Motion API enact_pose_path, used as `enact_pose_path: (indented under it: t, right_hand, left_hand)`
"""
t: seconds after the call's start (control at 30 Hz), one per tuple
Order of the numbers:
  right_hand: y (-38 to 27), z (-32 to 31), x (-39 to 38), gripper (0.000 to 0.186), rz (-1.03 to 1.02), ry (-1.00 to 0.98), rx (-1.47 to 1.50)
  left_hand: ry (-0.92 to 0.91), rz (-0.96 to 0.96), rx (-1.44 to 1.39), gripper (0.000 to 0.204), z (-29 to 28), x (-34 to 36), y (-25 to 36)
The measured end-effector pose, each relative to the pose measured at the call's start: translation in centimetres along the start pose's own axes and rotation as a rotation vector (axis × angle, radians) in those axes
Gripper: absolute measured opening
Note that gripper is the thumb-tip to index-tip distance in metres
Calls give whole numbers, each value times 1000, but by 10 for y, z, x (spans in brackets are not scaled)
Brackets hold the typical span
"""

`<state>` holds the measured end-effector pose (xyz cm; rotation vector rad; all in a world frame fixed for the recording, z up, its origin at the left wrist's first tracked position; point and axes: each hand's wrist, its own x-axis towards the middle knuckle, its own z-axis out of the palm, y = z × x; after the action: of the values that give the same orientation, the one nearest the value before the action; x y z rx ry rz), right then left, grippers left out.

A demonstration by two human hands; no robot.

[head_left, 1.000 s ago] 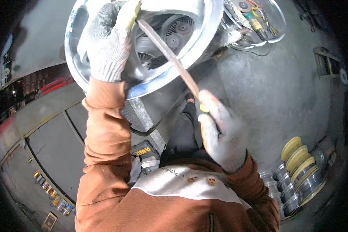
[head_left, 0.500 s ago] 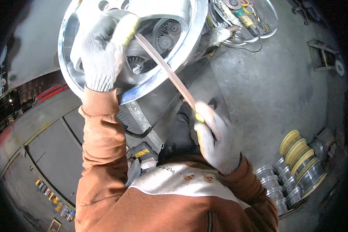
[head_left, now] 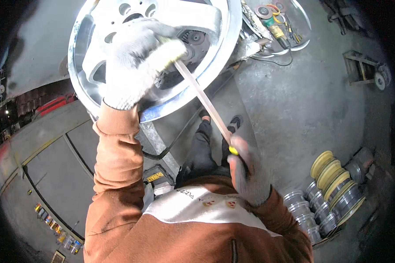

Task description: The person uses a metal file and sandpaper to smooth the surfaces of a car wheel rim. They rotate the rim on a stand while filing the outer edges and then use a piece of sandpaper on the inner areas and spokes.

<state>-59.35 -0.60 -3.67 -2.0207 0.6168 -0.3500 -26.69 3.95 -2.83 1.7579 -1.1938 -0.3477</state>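
Observation:
A silver alloy wheel (head_left: 200,16) with broad spokes takes up the top of the view. My left hand (head_left: 140,61), in a white knit glove, is closed over one of its openings at the near side. A long, narrow, pinkish-brown sanding strip (head_left: 202,98) runs straight from that hand across the wheel's near rim. Its lower end is in my gloved right hand (head_left: 250,171), closed in front of my body and somewhat blurred. Something bright yellow shows at the right fingertips. The left fingers partly hide the strip's upper end.
A clear tub (head_left: 309,30) at upper right holds a green angle grinder (head_left: 276,31) with its cord hanging out. Stacked wheels (head_left: 329,175) stand at lower right. A black tool case (head_left: 159,175) lies by my legs. Several small cans (head_left: 52,224) line the lower left.
My left hand has shifted right along the wheel and my right hand has drawn down toward my body. The strip stays stretched between them. The whole view has shifted slightly.

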Motion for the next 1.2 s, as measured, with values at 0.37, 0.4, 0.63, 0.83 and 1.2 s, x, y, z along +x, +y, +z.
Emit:
enact_pose_path:
  t: [0.37,0.4,0.63,0.83,1.2]
  right_hand:
    - [-5,-11,48,38,75,-18,21]
    - [-2,-9,33,38,78,-18,19]
    - [11,-17,31,35,158,-59,123]
    - [20,-17,55,32,-46,11,209]
    - [27,-33,76,33,40,-6,228]
  left_hand:
    - [280,-38,233,25,4,11,-10]
    - [279,-39,231,25,0,6,-10]
    - [165,-20,268,28,2,10,-2]
    - [218,-93,28,26,3,10,0]
    - [272,-188,357,39,0,9,-2]
